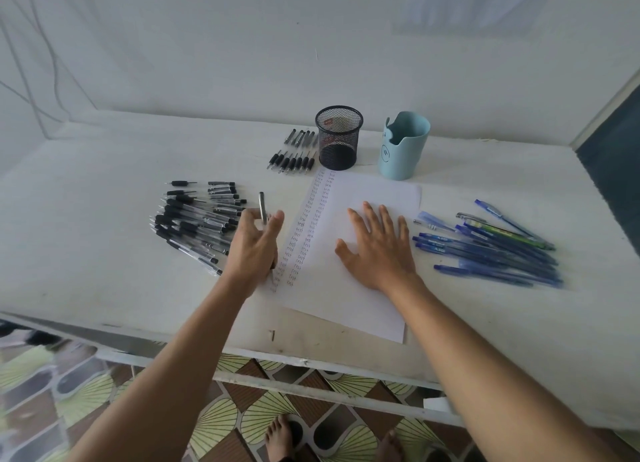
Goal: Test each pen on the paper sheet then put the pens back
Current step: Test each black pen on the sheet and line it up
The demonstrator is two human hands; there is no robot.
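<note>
My left hand [255,245] grips a clear black pen [263,208]; its tip rests at the lower left edge of the white paper sheet [360,299]. Two columns of small written marks run down the sheet's left side. My right hand [379,247] lies flat on the sheet with fingers spread, holding nothing. A heap of black pens [195,219] lies left of my left hand. A small row of black pens [294,153] sits beside the black mesh cup [338,137]. A pile of blue pens [491,247] lies right of the sheet.
A light blue holder [403,146] stands behind the sheet, right of the mesh cup. The white table's front edge [242,349] runs below the sheet, with patterned floor and bare feet underneath. A wall rises behind the table.
</note>
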